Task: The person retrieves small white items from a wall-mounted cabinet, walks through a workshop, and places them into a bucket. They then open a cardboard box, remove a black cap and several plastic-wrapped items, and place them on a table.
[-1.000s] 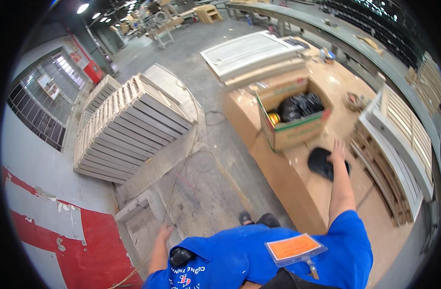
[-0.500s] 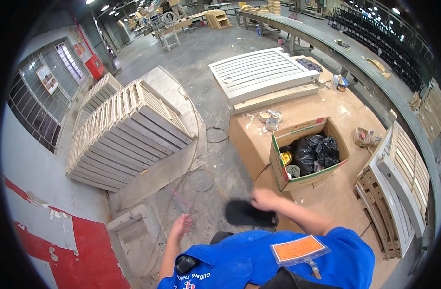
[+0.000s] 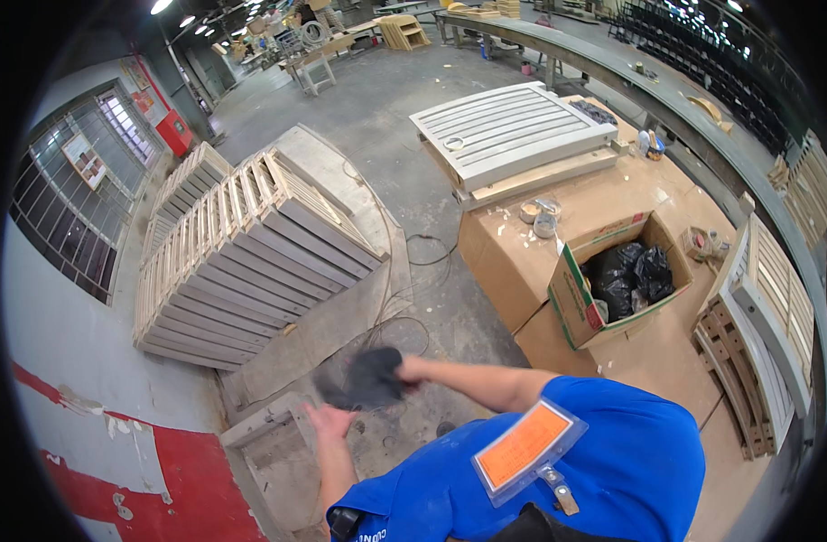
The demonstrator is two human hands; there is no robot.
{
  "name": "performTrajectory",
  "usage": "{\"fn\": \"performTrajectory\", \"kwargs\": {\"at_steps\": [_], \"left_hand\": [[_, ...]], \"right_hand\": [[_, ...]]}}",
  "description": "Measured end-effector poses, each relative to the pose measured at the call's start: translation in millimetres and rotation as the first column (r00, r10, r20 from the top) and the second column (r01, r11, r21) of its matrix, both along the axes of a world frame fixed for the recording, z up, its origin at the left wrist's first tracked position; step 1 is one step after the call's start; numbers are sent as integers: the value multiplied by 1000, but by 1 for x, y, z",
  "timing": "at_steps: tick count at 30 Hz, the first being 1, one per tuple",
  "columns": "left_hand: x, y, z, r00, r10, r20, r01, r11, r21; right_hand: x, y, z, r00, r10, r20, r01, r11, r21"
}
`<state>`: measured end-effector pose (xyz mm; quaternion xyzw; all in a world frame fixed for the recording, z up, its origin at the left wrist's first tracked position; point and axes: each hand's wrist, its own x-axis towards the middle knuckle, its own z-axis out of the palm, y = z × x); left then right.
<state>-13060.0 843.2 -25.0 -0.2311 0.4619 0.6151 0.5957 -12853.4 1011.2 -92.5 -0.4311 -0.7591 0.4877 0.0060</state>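
A soft black item [image 3: 374, 378], smeared by motion so that its kind is unclear, hangs in front of me over the floor. My right hand [image 3: 413, 370] is closed on its right edge, the arm reaching across my body. Just below its left end, my left hand [image 3: 330, 421] is open with fingers spread and palm turned up; whether it touches the item I cannot tell. Right of my right arm stands an open cardboard box [image 3: 571, 298] holding black plastic bags [image 3: 617, 275], on a cardboard-covered table [image 3: 504, 262].
Stacked slatted wooden panels [image 3: 251, 262] stand at left by the wall. A grey slatted panel [image 3: 513, 135] lies on the table's far end, near small tins [image 3: 544, 224]. More curved panels [image 3: 766, 307] lean at right. A hose [image 3: 429, 250] loops over the floor.
My right hand has swung the black item leftward, away from the box and close to my left hand. My left hand has turned palm up. The view has shifted slightly left.
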Motion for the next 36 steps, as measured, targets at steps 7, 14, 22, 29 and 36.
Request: {"fn": "performTrajectory", "kwargs": {"at_steps": [7,14,22,29,36], "left_hand": [[-35,18,-18,838,-57,-542,169,973,160],[-55,70,-66,393,-583,-711,778,623,-80],[13,140,-92,-273,-600,-752,808,282,-518],[72,238,-71,-412,-460,-787,792,245,-558],[156,330,-12,-518,-394,-759,765,184,-617]], "right_hand": [[62,11,-1,924,-29,381,-34,987,156],[119,21,78,891,-433,-137,454,829,327],[362,6,281,220,-805,-551,969,114,220],[555,-9,292,64,-506,-860,972,-164,169],[565,22,239,246,-627,-740,659,-451,601]]}}
